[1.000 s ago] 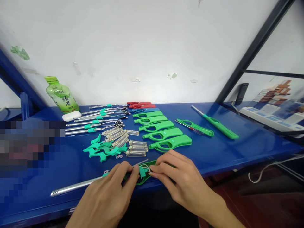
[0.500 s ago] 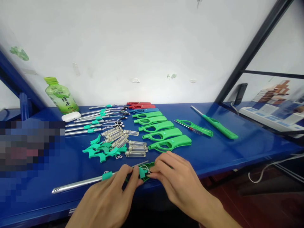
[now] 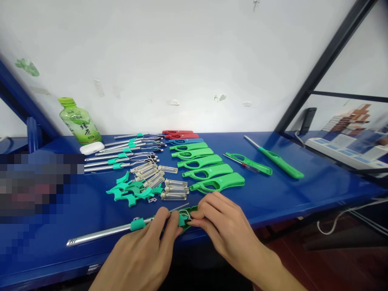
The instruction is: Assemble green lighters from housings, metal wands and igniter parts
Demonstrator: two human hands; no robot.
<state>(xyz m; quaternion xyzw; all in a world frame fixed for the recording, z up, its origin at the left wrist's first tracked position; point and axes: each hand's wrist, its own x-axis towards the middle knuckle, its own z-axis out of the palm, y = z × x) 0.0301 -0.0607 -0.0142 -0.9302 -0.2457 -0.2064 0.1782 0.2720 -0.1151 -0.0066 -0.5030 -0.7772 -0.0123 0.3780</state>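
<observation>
At the table's front edge lies a half-open long-nosed lighter, its silver metal tube [image 3: 100,235] pointing left through a teal collar [image 3: 138,224]. My left hand [image 3: 145,242] is closed around its green handle shell, with a teal trigger [image 3: 182,220] beside the fingertips. Thin white wires [image 3: 184,211] loop from there toward my right hand [image 3: 226,230]. Its thumb and fingers are pinched together at the wires' end, inside the shell's right part; the exact spot is hidden by the fingers. A slim metal rod [image 3: 181,207] lies just behind the shell.
Behind the hands are loose teal triggers [image 3: 130,200], clear fuel tanks [image 3: 173,196], wired metal tubes [image 3: 106,167] and a row of green shells [image 3: 224,182]. Farther right lie a screwdriver [image 3: 242,163] and a whole green lighter [image 3: 281,163]. A tea bottle [image 3: 81,123] stands back left.
Hardly anything differs. My right fingertips have shifted very slightly left at the wires, and the whole view has moved a little.
</observation>
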